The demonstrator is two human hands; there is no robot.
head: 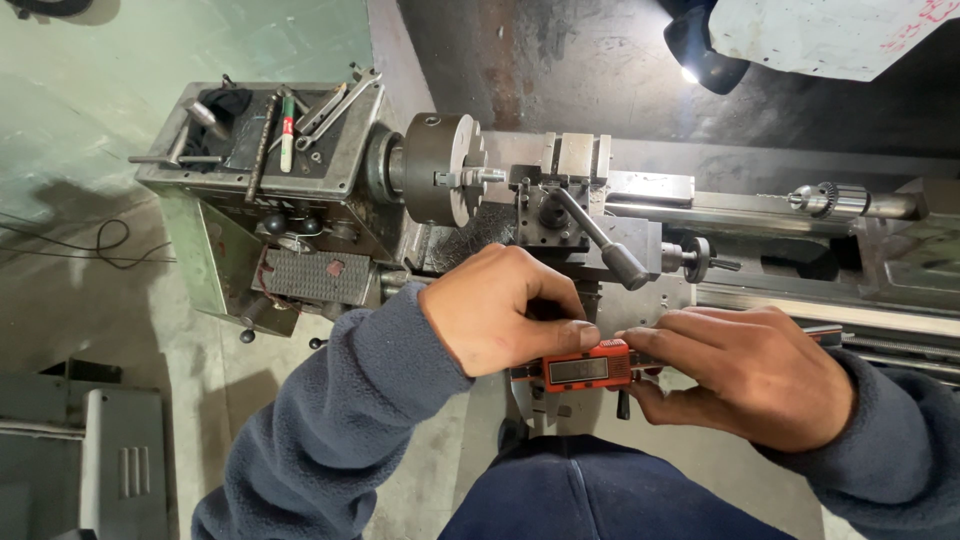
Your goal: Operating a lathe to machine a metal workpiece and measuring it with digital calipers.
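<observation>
A digital caliper (585, 367) with an orange body and a small grey screen is held level between both hands, just above my lap. My left hand (500, 310) curls over its left end, thumb on the orange body. My right hand (750, 375) grips its right side, fingers wrapped around the beam, whose far tip pokes out past the knuckles. The caliper's jaws are hidden under my left hand. Behind the hands stands a metal lathe, with its round chuck (440, 168) and a short workpiece stub pointing right toward the tool post (565, 195).
The lathe headstock top (270, 130) carries wrenches, rods and a red-and-white pen. A black-knobbed lever (610, 250) juts toward my hands. The tailstock drill chuck (825, 198) sits at the right. A lamp (700, 50) shines at the top. A grey box (80, 450) stands on the floor at left.
</observation>
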